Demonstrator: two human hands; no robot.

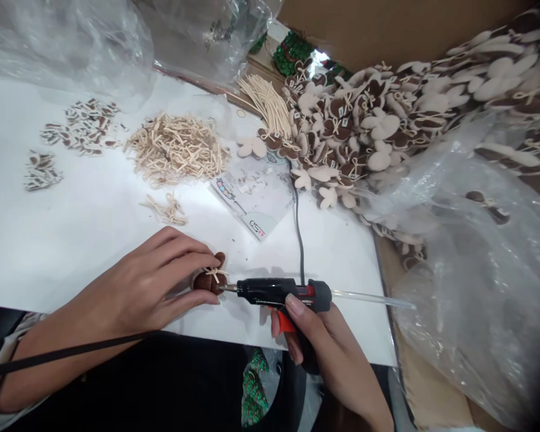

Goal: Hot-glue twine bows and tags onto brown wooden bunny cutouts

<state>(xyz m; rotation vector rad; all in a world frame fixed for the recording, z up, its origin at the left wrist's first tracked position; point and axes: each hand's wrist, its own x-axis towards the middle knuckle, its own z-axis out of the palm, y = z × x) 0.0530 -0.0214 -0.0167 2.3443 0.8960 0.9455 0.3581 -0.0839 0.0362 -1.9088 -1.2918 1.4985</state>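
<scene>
Between the thumb and fingers of my left hand (162,282) is a small brown fuzzy piece (204,281) with a cream string bow, resting on the white table. My right hand (328,342) is wrapped round the handle of a black glue gun (265,291) with an orange trigger. The metal nozzle points left and meets the brown piece just below its bow. A clear glue stick (373,298) sticks out of the gun's rear, to the right.
Behind lie a pile of cream bows (177,147), small printed pieces (83,126), a printed card (254,195) and a bundle of cords (267,102). Many finished-looking brown and cream pieces (380,126) heap at the right, beside clear plastic (472,288). A black cable (299,234) crosses the table.
</scene>
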